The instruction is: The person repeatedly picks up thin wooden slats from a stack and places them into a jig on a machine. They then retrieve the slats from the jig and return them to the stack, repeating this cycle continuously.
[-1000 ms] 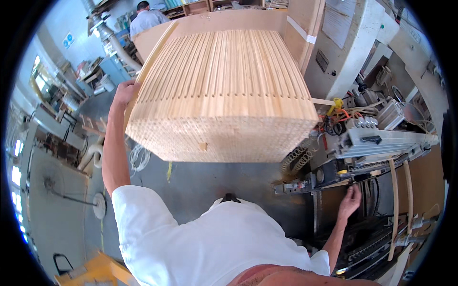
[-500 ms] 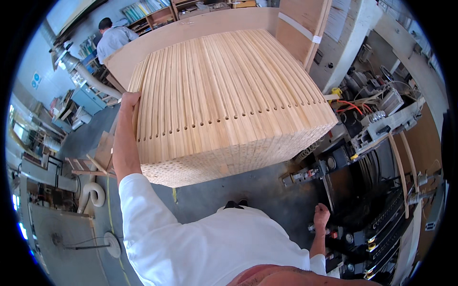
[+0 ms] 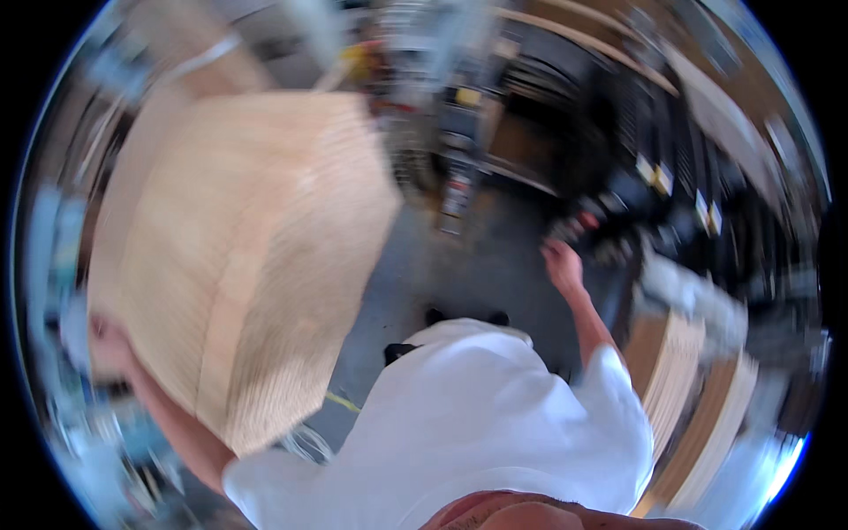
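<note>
A large stack of pale wooden strips (image 3: 190,203), standing side by side in one block, fills the left of the view. Motion blurs its surface, and its end faces slope toward the lower right. My left arm reaches along the near left side of the stack, with my left hand (image 3: 109,343) by its left edge. Those fingers are smeared, so their grip does not show. My right hand (image 3: 564,265) hangs over the floor at the right, apart from the stack. Its fingers are curled in and nothing shows in them.
Dark machinery (image 3: 609,132) with metal parts stands at the upper right. Stacks of wooden strips (image 3: 662,362) lie close to my right arm. Grey floor (image 3: 415,274) runs between the big stack and the machinery. A yellow line (image 3: 343,402) marks it.
The view has swung to the right, so the stack now sits at the left and the machinery is more central. More wooden stacks have come into view at the right.
</note>
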Tool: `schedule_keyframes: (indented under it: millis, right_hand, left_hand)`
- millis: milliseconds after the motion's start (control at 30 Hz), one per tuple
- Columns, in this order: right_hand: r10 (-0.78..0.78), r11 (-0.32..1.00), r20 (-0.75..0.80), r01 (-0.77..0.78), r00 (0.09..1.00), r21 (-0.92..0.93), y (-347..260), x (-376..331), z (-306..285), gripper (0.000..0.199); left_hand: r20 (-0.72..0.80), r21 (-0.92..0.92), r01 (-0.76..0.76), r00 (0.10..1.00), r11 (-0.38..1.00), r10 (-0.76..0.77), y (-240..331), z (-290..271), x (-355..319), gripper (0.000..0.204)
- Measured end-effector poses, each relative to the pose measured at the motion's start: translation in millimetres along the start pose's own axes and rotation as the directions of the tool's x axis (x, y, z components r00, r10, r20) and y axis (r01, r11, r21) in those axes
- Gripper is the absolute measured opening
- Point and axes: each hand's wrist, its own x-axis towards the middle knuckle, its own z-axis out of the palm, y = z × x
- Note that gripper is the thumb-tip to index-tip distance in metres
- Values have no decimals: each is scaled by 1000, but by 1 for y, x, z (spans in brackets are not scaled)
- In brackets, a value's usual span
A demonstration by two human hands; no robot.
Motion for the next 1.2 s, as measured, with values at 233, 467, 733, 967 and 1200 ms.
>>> schedule_keyframes:
  millis: [233,467,733,967,1200]
  right_hand:
    - [144,986,-226,-160,963,-53,67,-87,-39,33]
    - [377,811,-517,-544,768,-217,153,-236,-93,46]
    - [581,492,-629,-838,517,-234,186,-376,-31,54]
    - [703,537,-613,-835,361,124,208,-399,-26,44]
    - [862,453,-363,-861,355,232,192,-379,-70,29]
  left_hand:
    - [204,-665,-262,837,699,508,406,-13,-190,29]
    - [466,-880,253,291,402,836,582,39,-436,23]
    - [248,-923,295,-39,248,968,712,44,-532,20]
    - [135,-987,76,-83,141,987,844,113,-539,22]
    - [159,-980,-104,85,167,984,997,261,-490,28]
